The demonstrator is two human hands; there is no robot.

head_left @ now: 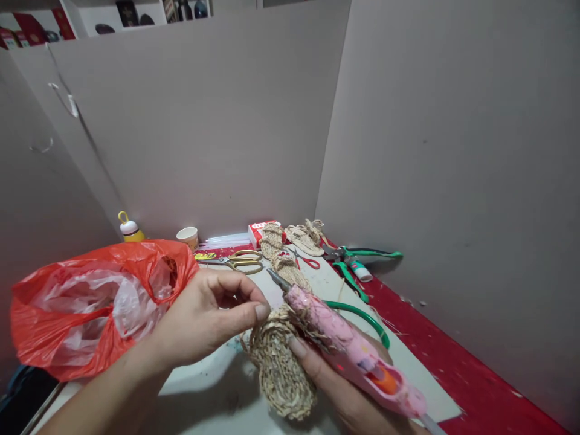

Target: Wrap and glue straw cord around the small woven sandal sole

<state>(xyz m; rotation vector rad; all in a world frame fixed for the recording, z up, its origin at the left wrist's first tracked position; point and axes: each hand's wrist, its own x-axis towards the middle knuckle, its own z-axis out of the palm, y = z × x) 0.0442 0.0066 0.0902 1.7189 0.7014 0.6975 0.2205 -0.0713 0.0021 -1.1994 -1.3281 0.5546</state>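
Observation:
My left hand (222, 314) is closed in a pinch, thumb and forefinger at the upper edge of a coiled straw braid (287, 386). The braid is beige, wound in an oval of several layers, and hangs over the white board (194, 402). My right hand (335, 386) is closed around a pink hot glue gun (344, 338) with a dark metal nozzle pointing up and left, above the braid. Its thumb rests on the braid's right side. Most of the right fingers are hidden behind the glue gun.
A red plastic bag (40, 302) stands at the left. Behind are gold-handled scissors (244, 261), red-handled scissors (310, 262), straw braid pieces (272, 241), a paper cup (188, 237), a yellow bottle (133, 232) and green-handled pliers (371, 252). A green tube (362, 312) curves at the right.

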